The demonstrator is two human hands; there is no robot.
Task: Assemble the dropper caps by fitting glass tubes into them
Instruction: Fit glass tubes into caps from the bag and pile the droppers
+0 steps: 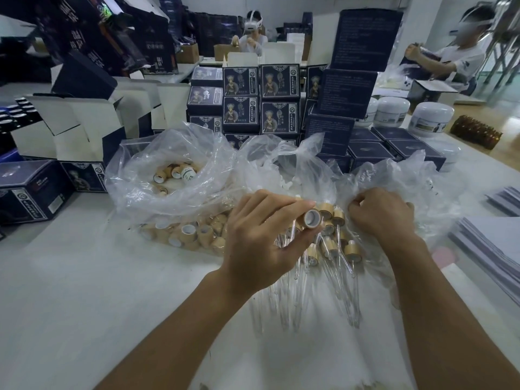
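My left hand [261, 237] pinches a bamboo-coloured dropper cap [312, 218] between thumb and fingers, its white open end facing me. Under that hand lie several loose glass tubes [284, 305] on the white table. Beside them sits a pile of assembled droppers [342, 243], caps with tubes fitted. My right hand [381, 212] is curled, knuckles up, on the clear plastic bag [416, 181] just right of the pile; what it holds is hidden. A bag of bare caps [185, 235] lies to the left.
Another clear bag [168, 170] with caps stands behind. Stacked dark printed boxes [261, 99] fill the back, open white cartons [84, 125] at left, white jars [430, 116] and paper stacks [489, 243] at right. Two other people work at far tables.
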